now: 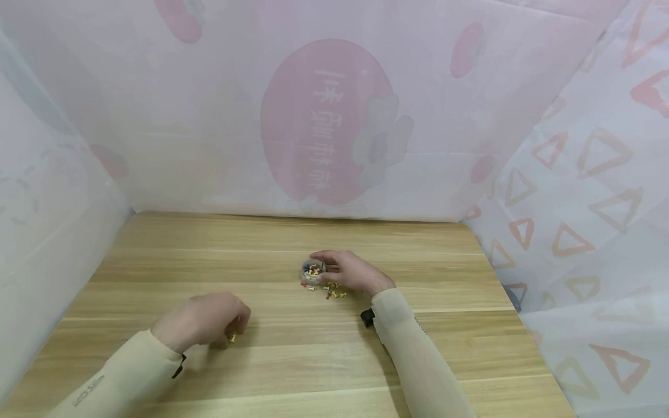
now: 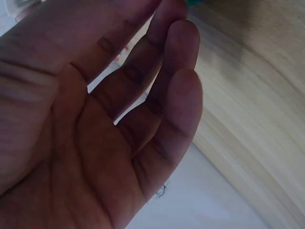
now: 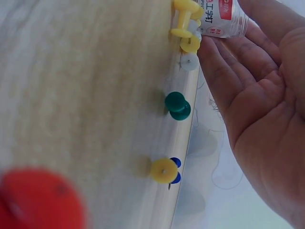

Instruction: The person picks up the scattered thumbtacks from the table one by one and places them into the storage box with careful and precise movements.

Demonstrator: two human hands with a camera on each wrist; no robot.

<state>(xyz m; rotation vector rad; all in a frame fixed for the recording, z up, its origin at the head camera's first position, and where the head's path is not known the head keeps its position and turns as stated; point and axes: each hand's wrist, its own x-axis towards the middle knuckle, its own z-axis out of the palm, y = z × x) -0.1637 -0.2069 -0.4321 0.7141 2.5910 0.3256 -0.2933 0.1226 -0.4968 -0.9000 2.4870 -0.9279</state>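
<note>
My right hand [image 1: 355, 271] grips a small clear jar [image 1: 303, 273] of coloured push pins from its right side, thumb and fingers round the wall. In the right wrist view the jar [image 3: 226, 21] shows a red and white label. Nearer the front left, my left hand [image 1: 204, 319] is low over the table with bent fingers, and a yellow push pin [image 1: 233, 338] shows between thumb and forefinger. The left wrist view has the hand [image 2: 124, 119] with its thumb and forefinger tips cut off at the top. A bit of green [image 2: 193, 2] peeks out beside the fingertips.
Loose yellow, red and white push pins [image 1: 335, 294] lie on the wooden table [image 1: 292, 371] by the jar. A green push pin [image 3: 176, 104] and a blurred red one [image 3: 43, 198] show in the right wrist view. Printed cloth walls [image 1: 219, 145] enclose the back and sides.
</note>
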